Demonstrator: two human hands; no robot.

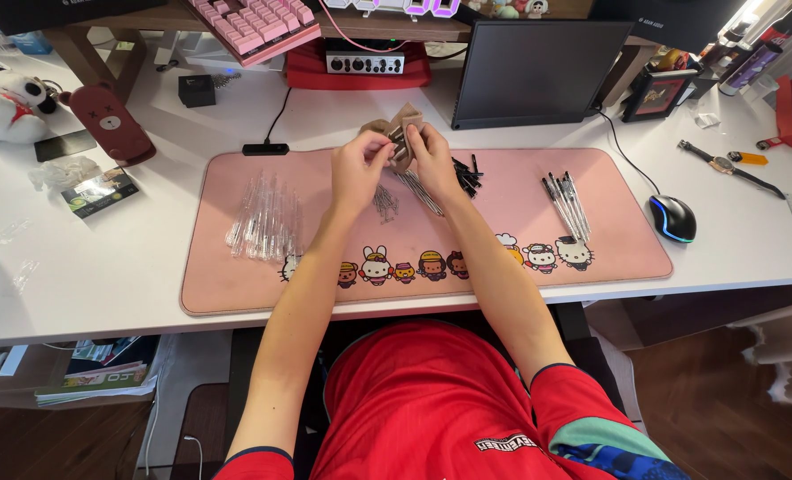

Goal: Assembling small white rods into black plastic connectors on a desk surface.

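My left hand [358,164] and my right hand [430,151] meet above the far middle of a pink desk mat [236,284]. Together they pinch a small brown pouch [402,120] with a dark thin part poking out between the fingers. Under the hands lie thin metal refills [418,191] and small springs [384,203]. A heap of clear pen barrels [264,222] lies left of my left arm. Black pen parts [466,173] sit right of my right hand, and a few finished black pens [567,203] lie further right.
A dark screen [538,71] stands behind the mat. A black mouse [672,218] and a wristwatch [725,164] lie to the right. At the left are a plush toy [9,102] and a dark red case [112,123]. A pink keyboard [254,22] sits on a shelf.
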